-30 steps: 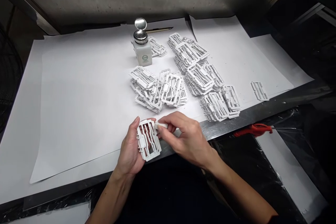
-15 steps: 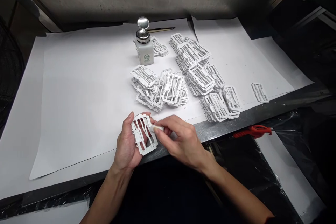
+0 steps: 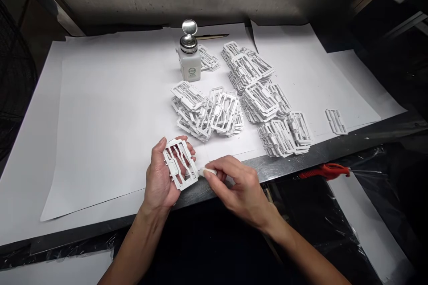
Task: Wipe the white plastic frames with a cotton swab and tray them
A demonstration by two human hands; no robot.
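My left hand (image 3: pixel 159 182) holds a white slotted frame (image 3: pixel 181 164), its thumb at the upper left edge and its fingers behind. Between the thumb and fingers of my right hand (image 3: pixel 239 187) is a small white swab (image 3: pixel 206 171), its tip close to the frame's lower right edge; whether they touch is hard to tell. Beyond the hands lies a loose pile of similar white frames (image 3: pixel 207 113). Stacked frames (image 3: pixel 261 100) stand to its right, and one single frame (image 3: pixel 336 121) lies farther right.
A bottle (image 3: pixel 190 64) with a raised metal lid stands behind the loose pile. A thin dark tool (image 3: pixel 212 36) lies at the back of the white paper (image 3: pixel 100 111). A red-handled tool (image 3: pixel 324 171) is beyond the table's metal front edge (image 3: pixel 267 167).
The right hand with the swab has moved down and away from the middle of the frame's right side. The view has shifted slightly, and the frame sits a little more to the left.
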